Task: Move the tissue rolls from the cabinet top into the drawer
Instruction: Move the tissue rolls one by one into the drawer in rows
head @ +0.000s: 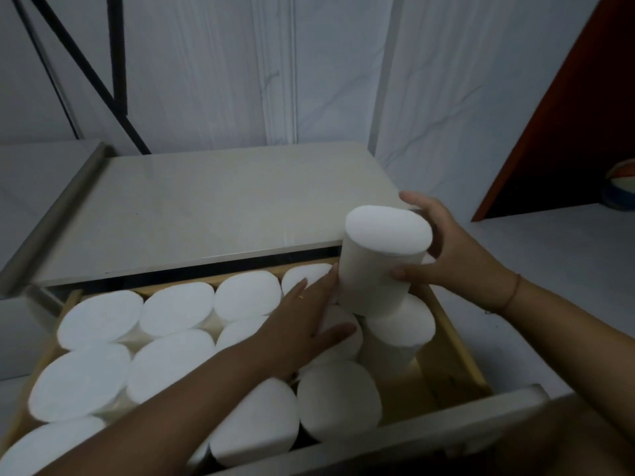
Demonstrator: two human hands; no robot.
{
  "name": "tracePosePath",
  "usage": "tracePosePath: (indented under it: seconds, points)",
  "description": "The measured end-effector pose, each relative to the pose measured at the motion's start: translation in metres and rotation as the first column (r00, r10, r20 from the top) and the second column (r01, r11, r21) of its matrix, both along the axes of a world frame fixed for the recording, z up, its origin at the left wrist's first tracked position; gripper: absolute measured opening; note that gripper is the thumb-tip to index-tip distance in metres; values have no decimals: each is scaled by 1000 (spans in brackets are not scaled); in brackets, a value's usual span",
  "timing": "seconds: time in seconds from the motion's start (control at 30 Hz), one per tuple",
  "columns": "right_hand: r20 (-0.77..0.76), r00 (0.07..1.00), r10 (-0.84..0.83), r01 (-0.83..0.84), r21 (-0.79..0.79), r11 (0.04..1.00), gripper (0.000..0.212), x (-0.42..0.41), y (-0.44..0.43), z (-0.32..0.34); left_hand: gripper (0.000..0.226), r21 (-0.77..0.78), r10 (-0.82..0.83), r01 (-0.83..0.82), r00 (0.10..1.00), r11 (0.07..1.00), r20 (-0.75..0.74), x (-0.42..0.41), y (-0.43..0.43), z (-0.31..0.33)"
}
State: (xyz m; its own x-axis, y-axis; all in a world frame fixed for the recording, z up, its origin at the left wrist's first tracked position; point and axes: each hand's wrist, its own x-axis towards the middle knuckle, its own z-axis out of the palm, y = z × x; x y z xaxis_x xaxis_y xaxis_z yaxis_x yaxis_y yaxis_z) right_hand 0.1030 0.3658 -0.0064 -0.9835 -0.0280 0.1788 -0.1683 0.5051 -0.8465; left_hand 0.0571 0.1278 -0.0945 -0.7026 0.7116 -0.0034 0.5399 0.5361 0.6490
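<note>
Now: right hand [457, 249] clamped round near-upright tissue roll [378, 266], held above drawer [457, 345] right rear, over packed rolls [171, 307]. Left hand [305, 324] flat, fingers straight, resting on neighbours, apparently touching held roll. Risk: tight gap; forced roll may jam, crush, or sit proud, blocking closure.

Dim light falls on a pale marbled wall [213, 63], black slanted struts [117, 63] left, a red-brown panel [584, 115] right.

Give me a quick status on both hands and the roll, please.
Right hand grips tissue roll, raised over drawer right end. Left hand flat on packed rolls. Another roll stands directly beneath.
</note>
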Motion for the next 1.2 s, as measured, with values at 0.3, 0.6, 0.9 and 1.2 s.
tracePosePath:
  seconds: [0.3,0.6,0.9,1.2]
  points:
    - [-83,996,10,14,288,958,71,5,-1,17,77,155,-46,26,991,988,126,12,6,25]
    - [47,987,153,-158,157,975,70,66,20,30,78,291,-136,73,970,954,203,50,25,44]
    - [143,973,181,-196,103,975,69,83,34,27,75,256,-184,135,966,957,179,62,37,38]
    - [177,957,229,-256,147,955,71,74,35,29,68,303,-188,139,972,943,140,62,36,38]
